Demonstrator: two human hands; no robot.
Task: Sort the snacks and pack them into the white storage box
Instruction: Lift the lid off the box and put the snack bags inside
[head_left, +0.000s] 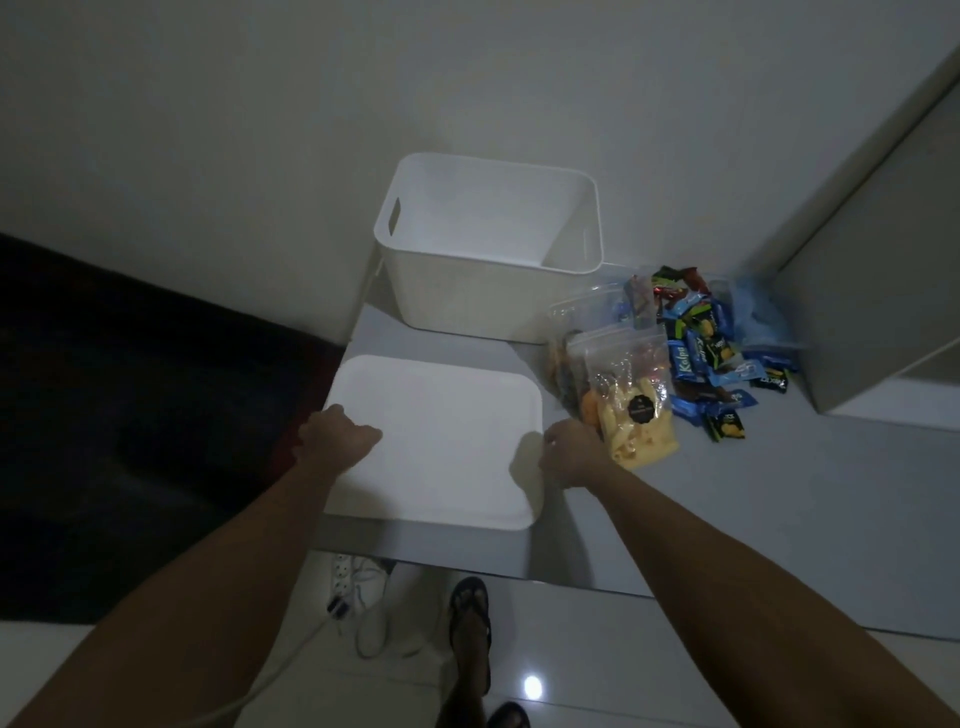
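Here, both hands' grip on lid (436, 441) edges, box (483, 291) beyond.

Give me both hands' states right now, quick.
Left hand: grips the left edge of the white lid.
Right hand: fingers curled at the lid's right edge, apparently gripping it.
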